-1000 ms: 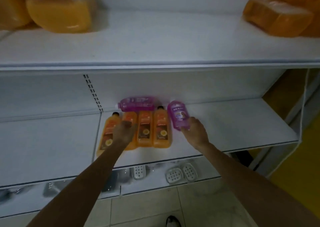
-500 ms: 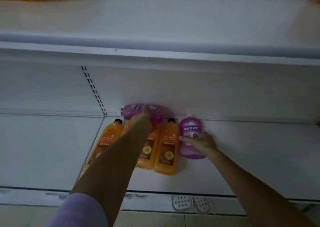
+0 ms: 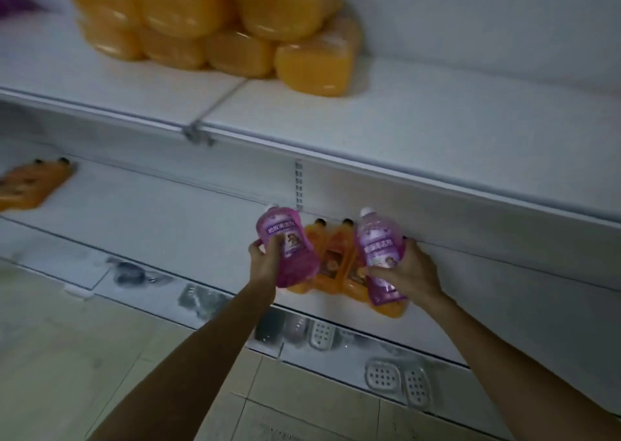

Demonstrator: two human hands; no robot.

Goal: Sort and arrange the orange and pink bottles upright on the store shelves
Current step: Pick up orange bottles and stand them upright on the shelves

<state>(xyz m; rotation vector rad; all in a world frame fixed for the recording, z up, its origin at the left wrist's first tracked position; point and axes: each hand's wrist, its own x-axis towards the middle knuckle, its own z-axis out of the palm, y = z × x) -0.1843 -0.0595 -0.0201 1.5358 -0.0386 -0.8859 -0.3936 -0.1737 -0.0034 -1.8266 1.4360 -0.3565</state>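
Observation:
My left hand (image 3: 265, 261) grips a pink bottle (image 3: 289, 244) with a white cap, lifted off the middle shelf (image 3: 174, 225). My right hand (image 3: 408, 272) grips a second, paler pink bottle (image 3: 378, 249), also raised, cap pointing up. Behind and between the two pink bottles several orange bottles (image 3: 332, 259) with black caps lie flat on the same shelf, partly hidden by my hands and the pink bottles.
More orange bottles (image 3: 30, 185) lie flat at the far left of the middle shelf. Wrapped packs of orange bottles (image 3: 218, 27) are stacked on the upper shelf. White perforated soap dishes (image 3: 383, 375) lie on the bottom shelf above a tiled floor (image 3: 84, 356).
My left hand has picked up the pink bottle that lay behind the orange ones. My right hand has lifted its pink bottle off the shelf. The view has swung left.

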